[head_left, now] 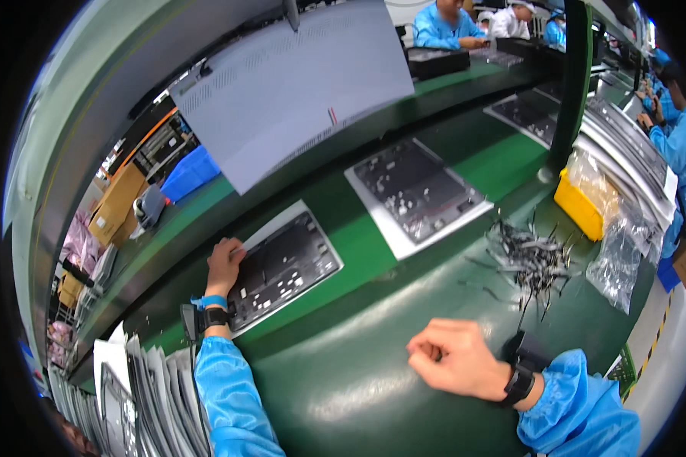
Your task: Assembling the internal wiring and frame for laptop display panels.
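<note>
My left hand point(224, 265) rests at the far left edge of a black panel point(282, 263) dotted with small white pieces, which lies on a white sheet on the green belt. Its fingers are bent together over that edge; what they pinch, if anything, is hidden. Over the green tabletop, my right hand point(459, 358) is closed, thumb against curled fingers, and any small piece in it cannot be made out. To its upper right lies a tangled heap of short black cables point(537, 259). A second black panel point(415, 190) on a white sheet sits farther along the belt.
A grey monitor back point(297, 84) hangs above the belt. On the right are a yellow bin point(578, 206), clear plastic bags point(621, 259) and stacked panels point(625, 145). A green post point(575, 84) stands before them. Sheets point(160, 388) are racked at lower left. Co-workers sit beyond.
</note>
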The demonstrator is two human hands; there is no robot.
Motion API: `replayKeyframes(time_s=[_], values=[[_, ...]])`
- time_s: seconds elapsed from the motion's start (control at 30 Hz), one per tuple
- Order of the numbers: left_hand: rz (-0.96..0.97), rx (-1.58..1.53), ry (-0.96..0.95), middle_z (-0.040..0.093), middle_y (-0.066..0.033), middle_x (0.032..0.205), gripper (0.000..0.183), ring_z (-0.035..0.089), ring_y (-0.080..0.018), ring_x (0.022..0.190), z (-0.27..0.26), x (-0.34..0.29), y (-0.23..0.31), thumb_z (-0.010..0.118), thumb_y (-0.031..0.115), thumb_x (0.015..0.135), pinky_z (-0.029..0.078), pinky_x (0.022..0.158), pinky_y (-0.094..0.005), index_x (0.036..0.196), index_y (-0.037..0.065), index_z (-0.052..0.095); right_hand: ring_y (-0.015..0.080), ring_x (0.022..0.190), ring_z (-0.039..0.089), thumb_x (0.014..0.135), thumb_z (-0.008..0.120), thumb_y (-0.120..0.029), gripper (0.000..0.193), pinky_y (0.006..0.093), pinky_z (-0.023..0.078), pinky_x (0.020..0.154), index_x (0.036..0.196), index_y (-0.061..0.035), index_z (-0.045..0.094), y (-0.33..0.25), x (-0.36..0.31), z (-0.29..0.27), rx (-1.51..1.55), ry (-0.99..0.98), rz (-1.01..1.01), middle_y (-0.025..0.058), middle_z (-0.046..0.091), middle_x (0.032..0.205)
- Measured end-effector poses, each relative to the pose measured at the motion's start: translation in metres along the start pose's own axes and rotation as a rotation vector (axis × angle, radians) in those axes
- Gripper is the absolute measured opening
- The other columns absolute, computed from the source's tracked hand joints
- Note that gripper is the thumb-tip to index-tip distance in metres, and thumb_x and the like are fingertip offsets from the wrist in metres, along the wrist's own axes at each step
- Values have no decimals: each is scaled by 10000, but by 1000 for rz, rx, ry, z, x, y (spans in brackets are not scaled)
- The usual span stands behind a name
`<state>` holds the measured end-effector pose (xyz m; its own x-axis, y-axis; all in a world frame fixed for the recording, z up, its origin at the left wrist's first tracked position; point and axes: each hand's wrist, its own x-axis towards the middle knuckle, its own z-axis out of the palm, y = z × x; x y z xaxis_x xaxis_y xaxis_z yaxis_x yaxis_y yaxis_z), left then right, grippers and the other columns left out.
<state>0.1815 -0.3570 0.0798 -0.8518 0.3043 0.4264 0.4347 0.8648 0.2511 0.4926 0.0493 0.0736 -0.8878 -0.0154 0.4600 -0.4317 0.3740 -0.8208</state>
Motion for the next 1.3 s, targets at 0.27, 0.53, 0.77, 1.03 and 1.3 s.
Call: replayKeyframes(time_s=[0.27, 0.53, 0.77, 1.03, 1.3], values=[[121, 176, 421, 650, -33, 1033, 165, 585, -300, 1064, 21, 35, 95, 711, 129, 848, 375, 940, -472, 1012, 126, 693, 151, 585, 657, 818, 741, -59, 58, 284, 538, 536, 836, -4, 735, 12, -5, -2, -9, -46, 59, 73, 662, 708], [61, 181, -15, 720, -237, 745, 414, 728, -399, 721, 96, 35, 313, 580, 383, 861, 524, 812, -529, 698, 46, 756, 234, 524, 626, 810, 699, -128, 105, 354, 517, 510, 732, -67, 732, 11, -2, 1, -18, -24, -16, 56, 642, 660], [-337, 150, -56, 771, -213, 926, 530, 754, -414, 917, 104, 35, 323, 574, 494, 921, 554, 856, -562, 897, 11, 789, 319, 565, 619, 825, 659, -115, 148, 429, 507, 531, 710, -46, 721, 13, -3, 2, 7, -31, -107, 101, 626, 660], [-291, 52, -112, 737, -309, 963, 623, 723, -475, 966, 88, 21, 314, 675, 547, 867, 572, 874, -535, 921, -71, 740, 371, 504, 539, 770, 614, -63, 236, 479, 451, 500, 554, -11, 536, 10, -7, -6, -55, -1, -143, 135, 529, 563], [-141, -199, -5, 688, -278, 730, 318, 709, -457, 772, 87, 17, 282, 671, 235, 817, 560, 752, -502, 690, -55, 699, 354, 484, 527, 636, 631, -61, 175, 449, 410, 472, 543, -46, 483, 4, -3, -9, 13, -29, -226, 104, 521, 546]])
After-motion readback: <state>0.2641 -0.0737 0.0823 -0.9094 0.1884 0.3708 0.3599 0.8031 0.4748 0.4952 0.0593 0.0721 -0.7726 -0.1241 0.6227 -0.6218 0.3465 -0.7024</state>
